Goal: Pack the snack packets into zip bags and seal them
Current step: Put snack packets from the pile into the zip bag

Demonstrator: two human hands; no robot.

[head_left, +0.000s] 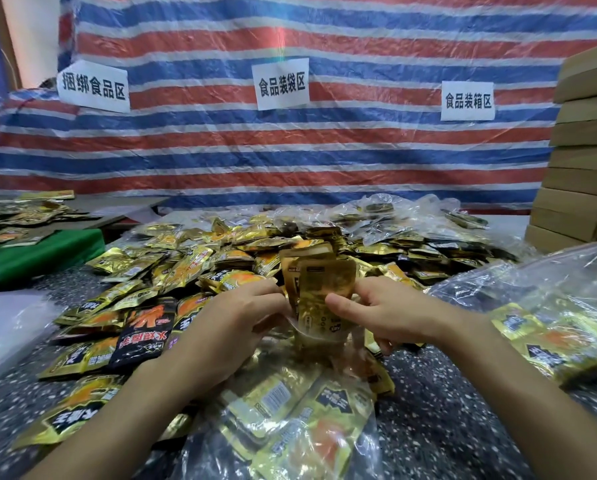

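Loading step, by the look of it: feeding a small bundle of gold snack packets (319,289) down into the mouth of the clear zip bag (290,420) lying at the near edge of the table (446,410). Pinching the bundle's right side between thumb and curled fingers of the right hand (387,313). Curling the left hand (252,317) round its left side, perhaps catching the bag's lip as well — cannot tell through the film. Holding the bundle upright, bottom edges seemingly just entering the mouth, above packets already lying inside.

Worth squaring the edges first, to avoid snagging the film on a corner. Worth spreading the mouth wide and sliding the bundle down flat onto the packets below rather than dropping it on end. Worth clearing foil off the zip track before pressing it closed. No need for touching the loose pile (186,265) in the table's middle or the filled bag (553,327) at its right edge.
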